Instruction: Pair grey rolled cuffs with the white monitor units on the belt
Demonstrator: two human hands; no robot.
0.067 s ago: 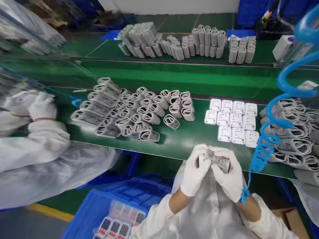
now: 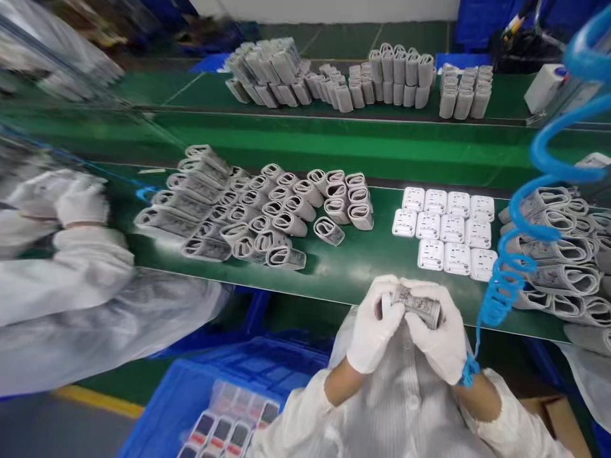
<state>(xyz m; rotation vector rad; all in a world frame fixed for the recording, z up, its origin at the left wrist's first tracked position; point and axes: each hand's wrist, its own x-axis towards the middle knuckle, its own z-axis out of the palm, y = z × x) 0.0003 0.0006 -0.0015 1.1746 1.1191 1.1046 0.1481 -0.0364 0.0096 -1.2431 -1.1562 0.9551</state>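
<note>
In the head view, a rolled grey fabric cuff (image 2: 416, 305) with dark print is held between my two white-gloved hands, just in front of the bench edge. My left hand (image 2: 375, 327) grips its left end, thumb on top. A small white piece shows at that end; whether it is part of the cuff or a glove finger I cannot tell. My right hand (image 2: 442, 334) wraps round the right end. Beyond my hands, white plastic casings (image 2: 457, 259) lie in rows on the green bench (image 2: 372, 254). More rolled cuffs (image 2: 329, 230) stand to the left.
Piles of grey cuffs (image 2: 568, 248) lie at the right, behind a hanging blue coiled cord (image 2: 518, 235). More cuffs (image 2: 401, 73) fill the back shelf. A co-worker's gloved hands (image 2: 81, 200) are at the left. A blue crate (image 2: 162, 407) holding packaged units stands below.
The view shifts very slightly. Both hands keep the same hold on the rolled cuff.
</note>
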